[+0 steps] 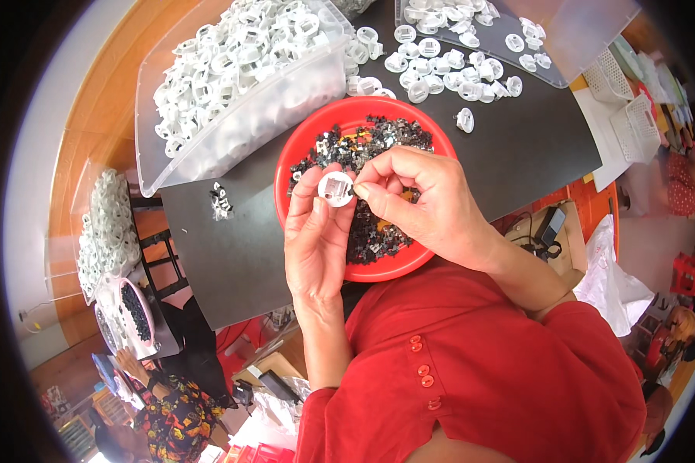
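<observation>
Between the fingers and thumb of my left hand is a round white plastic part with a rectangular recess in its face. My right hand pinches at the part's right edge; a small dark piece shows by the fingertips, too small to make out fully. Both hands are over a red round basin that holds many small black and metallic pieces.
A clear plastic bin heaped with white parts stands at the back left. Loose white parts lie behind the basin on the dark table. A few small pieces lie left of the basin. Another person sits at lower left.
</observation>
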`<action>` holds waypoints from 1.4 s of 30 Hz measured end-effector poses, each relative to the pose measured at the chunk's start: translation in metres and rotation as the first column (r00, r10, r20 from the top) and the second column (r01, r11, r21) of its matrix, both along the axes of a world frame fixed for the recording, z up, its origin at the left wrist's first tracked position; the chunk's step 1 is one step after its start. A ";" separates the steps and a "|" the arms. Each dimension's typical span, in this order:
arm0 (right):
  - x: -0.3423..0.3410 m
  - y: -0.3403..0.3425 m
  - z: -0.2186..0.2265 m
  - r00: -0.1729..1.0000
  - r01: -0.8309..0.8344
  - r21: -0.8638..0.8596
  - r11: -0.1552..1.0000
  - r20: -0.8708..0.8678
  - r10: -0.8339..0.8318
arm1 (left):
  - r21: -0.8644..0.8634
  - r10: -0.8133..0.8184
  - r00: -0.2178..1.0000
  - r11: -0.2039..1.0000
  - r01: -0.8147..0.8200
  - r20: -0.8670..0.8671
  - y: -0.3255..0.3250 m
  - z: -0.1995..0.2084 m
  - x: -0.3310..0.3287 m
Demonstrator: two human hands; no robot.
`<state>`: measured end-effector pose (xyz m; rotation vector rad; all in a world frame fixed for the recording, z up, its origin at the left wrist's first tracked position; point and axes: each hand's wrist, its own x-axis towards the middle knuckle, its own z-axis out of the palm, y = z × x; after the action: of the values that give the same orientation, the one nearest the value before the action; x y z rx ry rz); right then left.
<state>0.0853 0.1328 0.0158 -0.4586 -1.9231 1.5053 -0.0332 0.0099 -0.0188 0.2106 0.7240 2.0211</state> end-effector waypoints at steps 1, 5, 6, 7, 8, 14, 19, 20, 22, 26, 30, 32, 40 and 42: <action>0.000 -0.001 -0.002 1.000 0.003 -0.028 1.000 0.004 -0.003 | 0.002 -0.005 1.000 1.000 0.005 0.002 0.000 0.000 0.000; -0.001 -0.004 -0.005 1.000 0.004 -0.057 0.998 -0.001 -0.004 | 0.007 -0.022 0.998 1.000 0.022 0.061 -0.004 0.001 0.001; -0.002 -0.004 -0.006 1.000 0.004 -0.057 0.998 -0.001 -0.004 | 0.006 -0.022 0.998 1.000 0.022 0.061 -0.005 0.001 0.000; -0.002 -0.003 -0.007 1.000 0.010 -0.065 0.998 -0.007 -0.010 | -0.003 -0.024 0.998 1.000 0.025 0.059 -0.006 -0.001 0.000; -0.002 -0.003 -0.007 1.000 0.016 -0.072 0.997 -0.012 -0.017 | -0.010 -0.027 0.998 1.000 0.028 0.057 -0.006 -0.001 0.000; 0.002 -0.002 0.000 0.985 -0.114 -0.464 0.879 0.061 0.160 | 0.006 0.032 0.999 0.999 -0.032 -0.010 -0.002 -0.001 0.004; -0.003 -0.002 -0.010 0.986 -0.167 -0.564 0.809 -0.086 0.143 | -0.028 0.060 0.996 0.998 -0.063 -0.070 0.003 -0.003 0.011; -0.004 -0.002 -0.011 0.987 -0.158 -0.576 0.802 -0.110 0.116 | -0.070 0.074 0.991 0.994 -0.082 -0.115 0.004 -0.002 0.013; -0.005 -0.001 -0.011 0.988 -0.154 -0.586 0.796 -0.113 0.107 | -0.104 0.088 0.984 0.989 -0.105 -0.156 0.004 0.000 0.017; -0.002 -0.004 -0.013 0.990 -0.139 -0.620 0.772 -0.083 0.112 | -0.125 0.169 0.957 0.971 -0.202 -0.234 0.006 0.003 0.017; -0.007 -0.012 -0.018 0.979 -0.206 -0.698 0.686 -0.145 0.146 | -0.078 0.162 0.955 0.979 -0.186 -0.248 0.006 0.005 0.017; -0.009 -0.013 -0.020 0.977 -0.212 -0.692 0.690 -0.164 0.136 | -0.055 0.157 0.977 0.984 -0.167 -0.144 0.007 0.005 0.020; -0.010 -0.013 -0.023 0.974 -0.213 -0.685 0.696 -0.201 0.100 | -0.066 0.245 0.959 0.964 -0.256 -0.146 0.006 -0.003 0.018; -0.010 -0.014 -0.022 0.977 -0.204 -0.697 0.687 -0.192 0.095 | -0.075 0.273 0.948 0.955 -0.287 -0.162 0.006 -0.005 0.017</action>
<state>0.0755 0.1186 -0.0063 -0.5071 -1.2101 2.3280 -0.0166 0.0160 -0.0242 0.2129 0.9928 2.2491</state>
